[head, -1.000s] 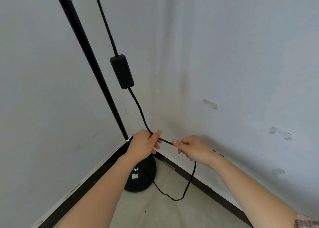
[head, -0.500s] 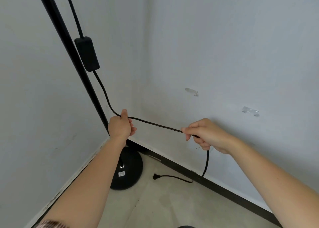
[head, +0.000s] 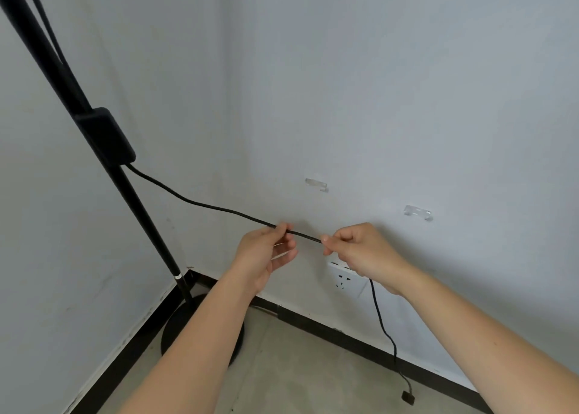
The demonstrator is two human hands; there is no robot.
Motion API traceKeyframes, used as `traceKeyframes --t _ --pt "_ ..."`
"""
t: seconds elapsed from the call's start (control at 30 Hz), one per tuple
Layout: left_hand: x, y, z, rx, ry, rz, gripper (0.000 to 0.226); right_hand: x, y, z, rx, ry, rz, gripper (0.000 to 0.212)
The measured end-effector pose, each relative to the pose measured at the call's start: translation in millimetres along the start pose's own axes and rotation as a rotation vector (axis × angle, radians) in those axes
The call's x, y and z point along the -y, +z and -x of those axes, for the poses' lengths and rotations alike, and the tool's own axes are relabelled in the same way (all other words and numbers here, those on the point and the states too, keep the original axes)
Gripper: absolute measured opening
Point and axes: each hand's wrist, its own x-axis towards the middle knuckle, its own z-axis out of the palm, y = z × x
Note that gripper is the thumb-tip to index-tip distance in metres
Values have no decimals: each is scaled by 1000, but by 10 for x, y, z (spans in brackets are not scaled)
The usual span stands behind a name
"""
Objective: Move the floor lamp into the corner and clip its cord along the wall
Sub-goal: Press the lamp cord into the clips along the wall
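Over at the far left, your floor lamp (head: 125,188) stands in the corner, its black pole leaning across the view and its round base (head: 181,329) sitting on the floor (head: 297,376) right where the two walls meet. Just right of the pole, the inline switch box (head: 108,137) hangs against it, and from there the cord (head: 200,205) runs out to the right, away from the lamp. Your left hand (head: 266,253) pinches that cord between thumb and fingertips, well right of the lamp. Beside it, your right hand (head: 360,250) is closed on the same cord, a short taut stretch showing between the two. Above your right hand, farther from the lamp, two clear clips (head: 316,184) (head: 418,212) sit on the wall. Below that hand a white socket (head: 344,280) shows, and the cord drops slack to its plug (head: 408,397) on the floor.
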Motion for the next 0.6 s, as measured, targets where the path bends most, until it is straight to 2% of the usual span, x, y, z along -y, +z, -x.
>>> traceKeyframes --t 0.17,0.3,0.37,0.6 --pt "-80 129 -70 -3 63 55 19 4 -252 12 -34 -11 -67 21" --pt "-141 180 -110 -16 109 96 13 80 -374 44 -152 -129 -103 8" --pt "-184 236 -130 -50 134 137 8 163 -384 55 -228 -206 -145 9" --pt "-274 394 -173 -170 269 195 3 386 -359 3 -463 -355 -34 15"
